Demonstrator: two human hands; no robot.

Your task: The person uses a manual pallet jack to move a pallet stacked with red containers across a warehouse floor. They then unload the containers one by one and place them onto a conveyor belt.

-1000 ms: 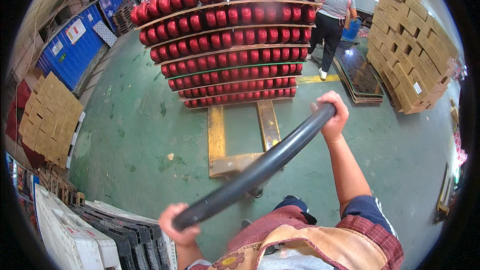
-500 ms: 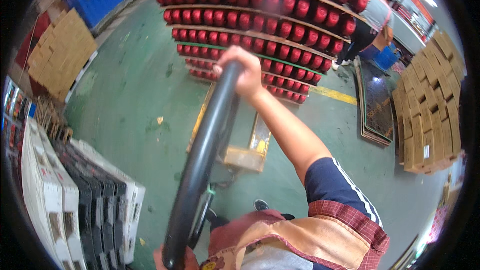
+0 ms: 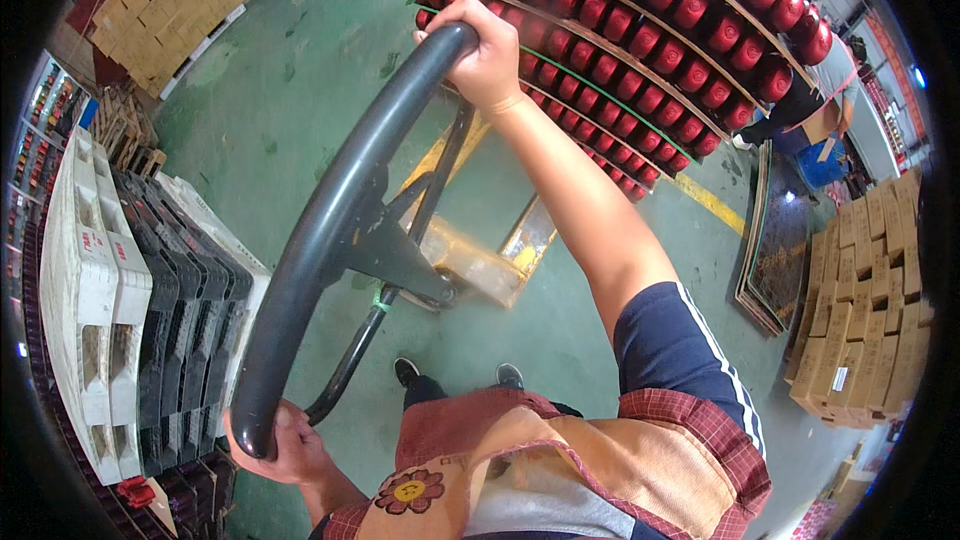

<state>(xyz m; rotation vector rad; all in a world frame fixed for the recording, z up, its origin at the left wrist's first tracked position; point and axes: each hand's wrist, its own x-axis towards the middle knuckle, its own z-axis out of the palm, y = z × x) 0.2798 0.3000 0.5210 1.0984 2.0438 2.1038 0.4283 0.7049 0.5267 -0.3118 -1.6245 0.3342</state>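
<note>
A thick black pallet jack handle (image 3: 325,215) slants across the middle of the view, from lower left to upper right. Around its far upper end my right hand (image 3: 485,55) is closed, with that arm stretched forward. My left hand (image 3: 285,450) grips the lower end, close to my body. Thinner black bars and a bracket join the handle to the worn yellow pallet jack (image 3: 480,270) on the floor beyond. Ahead, a tall stack of red rounded items (image 3: 640,50) stands in layers between thin boards, leaning in the view; its top runs out of the picture.
White and black plastic pallets (image 3: 95,290) are stacked at the left, near wooden pallets (image 3: 130,130). Cartons (image 3: 175,5) rise at far left, more cartons (image 3: 865,310) at right. Dark flat boards (image 3: 775,240) lie beside a blue tub (image 3: 822,165); another person (image 3: 825,90) bends behind the red stack.
The handle has swung from steep to more slanted, its lower end going left with my left hand. My right hand has risen in view. The red stack appears farther right and higher.
</note>
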